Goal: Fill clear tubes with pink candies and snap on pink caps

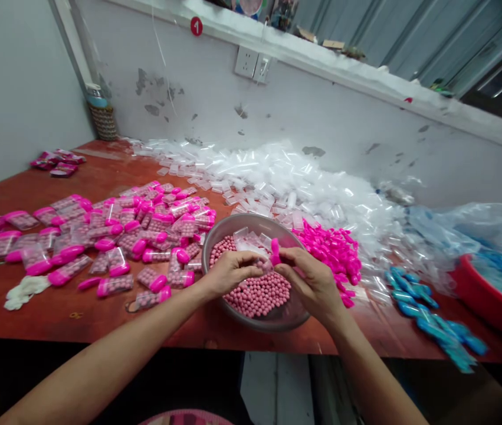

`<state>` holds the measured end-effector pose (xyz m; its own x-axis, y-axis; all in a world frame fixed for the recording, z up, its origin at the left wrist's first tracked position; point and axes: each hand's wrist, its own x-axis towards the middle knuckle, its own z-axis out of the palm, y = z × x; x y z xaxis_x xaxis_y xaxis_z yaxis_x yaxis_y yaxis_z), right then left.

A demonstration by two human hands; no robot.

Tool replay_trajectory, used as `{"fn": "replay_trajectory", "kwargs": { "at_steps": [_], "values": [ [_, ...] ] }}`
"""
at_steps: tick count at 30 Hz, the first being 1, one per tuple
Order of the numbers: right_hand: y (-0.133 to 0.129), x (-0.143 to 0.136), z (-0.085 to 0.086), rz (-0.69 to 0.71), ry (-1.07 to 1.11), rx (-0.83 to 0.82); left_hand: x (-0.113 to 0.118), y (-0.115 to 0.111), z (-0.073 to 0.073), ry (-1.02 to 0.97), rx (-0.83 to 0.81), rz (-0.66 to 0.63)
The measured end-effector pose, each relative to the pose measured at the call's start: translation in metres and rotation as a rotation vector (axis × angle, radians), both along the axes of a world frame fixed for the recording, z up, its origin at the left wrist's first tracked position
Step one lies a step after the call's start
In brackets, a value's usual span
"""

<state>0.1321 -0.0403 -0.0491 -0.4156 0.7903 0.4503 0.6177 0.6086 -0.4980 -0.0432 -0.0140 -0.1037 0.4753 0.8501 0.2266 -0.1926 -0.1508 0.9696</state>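
Observation:
My left hand [237,271] is closed on a small clear plastic container, mostly hidden by the fingers, above a grey metal bowl [272,323]. My right hand [310,277] pinches a bright pink cap [275,251] at the container's end; whether the two touch I cannot tell. Pink round beads [259,295] cover much of the bowl's bottom. Several clear empty containers [251,239] lie on the beads at the bowl's far side. Just right of the bowl is a heap of loose pink caps [330,251].
Bead-filled containers with pink caps [118,236] spread across the left of the red-brown table [113,321]. Clear empty containers [295,177] are piled along the wall. Blue pieces [427,313] and a red basin [489,301] stand right. A white crumpled cloth [25,292] lies front left.

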Motion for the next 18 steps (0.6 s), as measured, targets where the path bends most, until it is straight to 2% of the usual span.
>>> {"fn": "replay_trajectory", "kwargs": {
  "at_steps": [4, 8, 13, 15, 18],
  "values": [
    [0.001, -0.007, -0.004, 0.019, -0.163, 0.031, -0.001, -0.003, 0.0, 0.084, 0.14, 0.049],
    [-0.001, -0.009, -0.008, 0.0, -0.182, -0.01, -0.003, -0.008, 0.0, 0.198, 0.264, 0.116],
    [-0.004, -0.01, -0.015, 0.033, -0.296, 0.018, -0.005, -0.012, -0.006, 0.384, 0.448, 0.161],
    [-0.002, -0.007, -0.018, 0.051, -0.325, 0.015, -0.005, -0.011, -0.007, 0.419, 0.477, 0.155],
    [0.003, -0.002, -0.014, 0.088, -0.322, 0.019, -0.004, -0.009, -0.006, 0.393, 0.422, 0.119]
  ]
}}
